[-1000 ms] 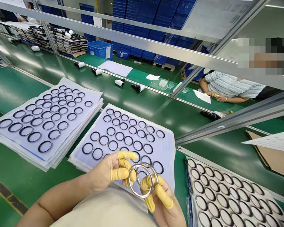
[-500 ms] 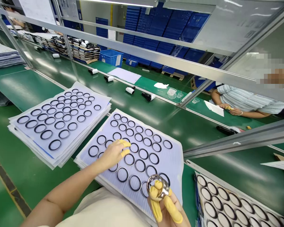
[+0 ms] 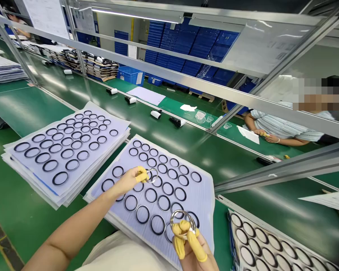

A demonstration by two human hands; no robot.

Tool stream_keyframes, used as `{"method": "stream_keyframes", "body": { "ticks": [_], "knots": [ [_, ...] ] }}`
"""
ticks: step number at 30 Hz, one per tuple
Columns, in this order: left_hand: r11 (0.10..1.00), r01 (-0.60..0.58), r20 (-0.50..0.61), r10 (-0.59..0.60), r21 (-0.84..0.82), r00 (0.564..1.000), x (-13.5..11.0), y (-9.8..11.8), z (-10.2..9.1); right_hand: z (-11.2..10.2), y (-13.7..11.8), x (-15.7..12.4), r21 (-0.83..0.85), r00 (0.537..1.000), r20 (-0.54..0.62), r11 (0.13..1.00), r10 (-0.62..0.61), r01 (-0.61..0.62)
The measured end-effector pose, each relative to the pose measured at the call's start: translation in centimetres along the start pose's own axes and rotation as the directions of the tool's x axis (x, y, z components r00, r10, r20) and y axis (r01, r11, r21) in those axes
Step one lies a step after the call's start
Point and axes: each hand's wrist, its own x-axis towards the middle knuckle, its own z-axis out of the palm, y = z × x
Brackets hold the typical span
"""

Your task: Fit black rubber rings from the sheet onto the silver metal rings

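Note:
My left hand (image 3: 134, 178), with yellow finger covers, pinches a thin shiny metal ring (image 3: 156, 176) just above the white sheet (image 3: 199, 201). Close to my body, my right hand (image 3: 192, 244) also wears yellow covers and has its fingers around a few silvery rings (image 3: 173, 218) held together; their exact number is hard to make out. Beneath both hands, rows of dark-edged rings (image 3: 142, 214) lie flat on the sheet, which tops a stack of sheets. My left hand and forearm hide some of them.
Another sheet stack (image 3: 39, 180) with rings stands at the left, and a tray of rings (image 3: 254, 246) at the lower right. A metal frame rail (image 3: 169, 73) crosses ahead. Beyond, black-and-white parts (image 3: 156, 114) line the green belt; a co-worker's hands (image 3: 267, 136) are at the far right.
My left fingers have closed on a ring and hold it above the sheet. My right hand still holds its rings. The whole view has shifted slightly.

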Motion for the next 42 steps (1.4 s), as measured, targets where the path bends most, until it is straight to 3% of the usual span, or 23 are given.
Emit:
{"method": "stream_keyframes", "body": {
  "ticks": [4, 8, 9, 11, 18, 25, 30, 34, 37, 40, 42],
  "knots": [
    [0.946, 0.022, 0.210, 0.049, -0.324, 0.976, -3.4, 3.7, 0.7, 0.8, 0.0, 0.1, 0.014, 1.000, 0.005, 1.000, 0.011, -0.011],
    [0.667, 0.238, 0.395, 0.091, -0.706, 0.914, -4.8, 5.5, 1.4, 1.5, -0.1, -0.1, 0.041, 0.998, 0.057, 0.999, 0.024, -0.026],
    [0.609, 0.280, 0.419, 0.095, -0.742, 0.903, -5.0, 5.7, 1.6, 1.5, -0.2, -0.2, 0.047, 0.998, 0.062, 0.998, 0.026, -0.029],
    [0.580, 0.318, 0.448, 0.092, -0.750, 0.889, -5.0, 5.9, 1.8, 1.5, -0.2, -0.3, 0.055, 0.998, 0.062, 0.998, 0.030, -0.033],
    [0.626, 0.334, 0.489, 0.088, -0.705, 0.868, -5.2, 6.4, 2.4, 0.3, 0.3, 0.0, 0.074, 0.993, 0.116, 0.996, 0.033, -0.042],
    [0.776, 0.222, 0.452, 0.090, -0.590, 0.887, -5.5, 6.4, 2.5, 0.6, 0.5, -0.3, 0.085, 0.990, 0.133, 0.995, 0.041, -0.052],
    [0.970, -0.050, 0.320, 0.127, -0.238, 0.939, -4.3, 5.0, 2.6, 1.0, 0.4, -0.6, 0.109, 0.998, 0.036, 0.993, 0.042, -0.045],
    [0.988, -0.074, 0.277, 0.110, -0.138, 0.954, -4.3, 3.9, 3.9, 0.5, 1.1, 0.2, 0.147, 0.998, 0.034, 0.987, 0.052, -0.057],
    [0.984, -0.171, 0.281, 0.180, -0.054, 0.943, -5.2, 3.7, 5.1, -0.2, 1.9, 0.9, 0.203, 0.995, 0.058, 0.975, 0.077, -0.088],
    [0.935, -0.293, 0.197, 0.254, 0.202, 0.947, -5.0, 3.3, 5.1, -0.9, 2.3, 1.1, 0.225, 0.998, 0.030, 0.972, 0.063, -0.068],
    [0.880, -0.295, 0.135, 0.263, 0.373, 0.955, -3.8, 2.4, 4.4, -1.1, 2.4, 0.9, 0.212, 0.998, -0.002, 0.976, 0.057, -0.055]
  ]
}}
